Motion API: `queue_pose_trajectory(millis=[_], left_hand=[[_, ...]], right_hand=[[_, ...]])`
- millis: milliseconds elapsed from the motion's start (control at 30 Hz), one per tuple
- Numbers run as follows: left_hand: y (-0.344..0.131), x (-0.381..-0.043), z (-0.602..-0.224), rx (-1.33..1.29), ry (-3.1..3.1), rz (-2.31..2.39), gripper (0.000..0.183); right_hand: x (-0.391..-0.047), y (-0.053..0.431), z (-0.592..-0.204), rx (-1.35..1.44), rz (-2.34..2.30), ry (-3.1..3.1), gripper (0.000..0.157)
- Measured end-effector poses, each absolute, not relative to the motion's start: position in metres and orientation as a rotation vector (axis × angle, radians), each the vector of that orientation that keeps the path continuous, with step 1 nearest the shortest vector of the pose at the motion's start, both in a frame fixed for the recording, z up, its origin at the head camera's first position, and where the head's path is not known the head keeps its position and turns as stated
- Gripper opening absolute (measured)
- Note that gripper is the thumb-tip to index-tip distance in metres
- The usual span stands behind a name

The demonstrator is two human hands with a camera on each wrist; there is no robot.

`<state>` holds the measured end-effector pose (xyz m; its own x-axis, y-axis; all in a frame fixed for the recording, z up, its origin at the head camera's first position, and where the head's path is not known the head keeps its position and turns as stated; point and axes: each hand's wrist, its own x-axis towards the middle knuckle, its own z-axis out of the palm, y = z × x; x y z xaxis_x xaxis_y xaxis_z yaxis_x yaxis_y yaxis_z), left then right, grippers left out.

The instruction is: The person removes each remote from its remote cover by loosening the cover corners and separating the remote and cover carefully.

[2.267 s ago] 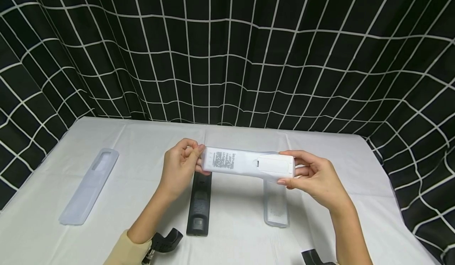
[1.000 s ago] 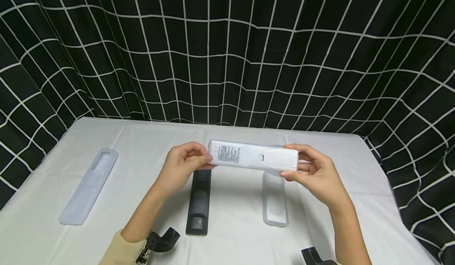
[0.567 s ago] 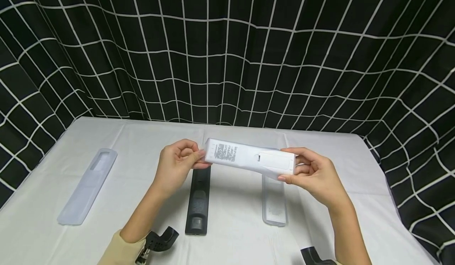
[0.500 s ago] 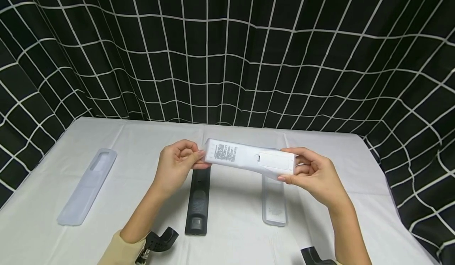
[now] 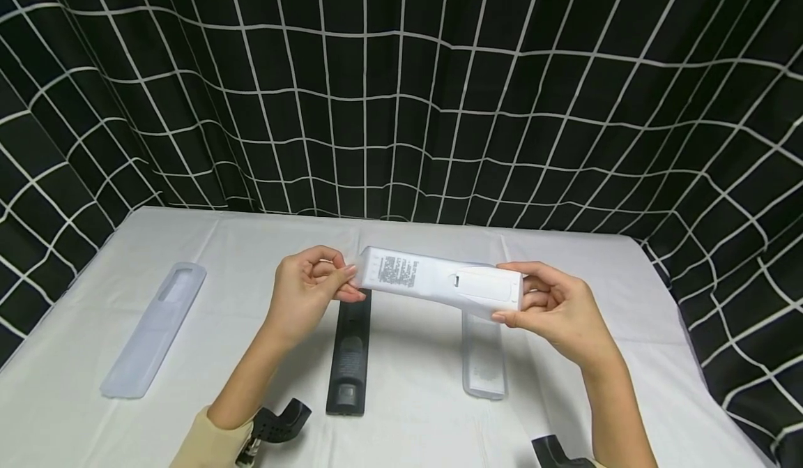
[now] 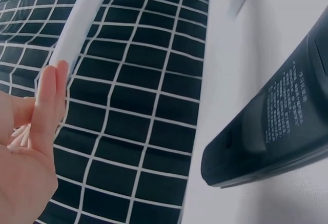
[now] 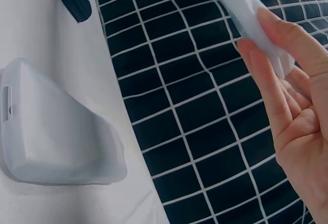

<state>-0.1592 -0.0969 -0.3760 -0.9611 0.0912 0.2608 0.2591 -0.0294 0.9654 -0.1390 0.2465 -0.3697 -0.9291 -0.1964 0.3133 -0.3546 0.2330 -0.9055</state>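
Observation:
A white remote control (image 5: 433,280) is held above the table, its back with printed text and battery lid facing the camera. Translucent sleeve material (image 5: 357,271) shows at its left end, and my left hand (image 5: 307,287) pinches it between thumb and fingers. My right hand (image 5: 555,307) grips the remote's right end by its two long edges, thumb below and index finger above. Both wrist views show the remote edge-on, with the left hand (image 6: 36,121) and the right hand (image 7: 292,85) at its ends. The remote's front is hidden.
On the white-covered table (image 5: 414,398), a black remote (image 5: 348,363) lies face down below the left hand. A remote in a translucent cover (image 5: 484,363) lies below the right hand. An empty translucent cover (image 5: 153,332) lies at left. A black gridded curtain (image 5: 401,105) hangs behind.
My left hand has shifted slightly left, drawing the translucent sleeve end out past the remote's left end. Earlier the remote rose, then tilted lower at the right. The right hand keeps its grip.

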Motion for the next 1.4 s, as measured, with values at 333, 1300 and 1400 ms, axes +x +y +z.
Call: queue_pose_trajectory(millis=[333,1300,1400], left_hand=[[-0.097,-0.162,-0.376,-0.371,-2.157,-2.160,0.009],[-0.083,-0.162,-0.378,-0.140,-1.945,-2.211,0.006],[-0.081,-0.161,-0.378,-0.117,-1.944,-2.213,0.007]], right_hand=[[-0.142,0.244,-0.371,0.606,1.929,-2.268,0.061],[-0.143,0.233,-0.372,0.508,1.998,-2.372,0.046],[-0.144,0.231,-0.372,0.469,1.984,-2.397,0.045]])
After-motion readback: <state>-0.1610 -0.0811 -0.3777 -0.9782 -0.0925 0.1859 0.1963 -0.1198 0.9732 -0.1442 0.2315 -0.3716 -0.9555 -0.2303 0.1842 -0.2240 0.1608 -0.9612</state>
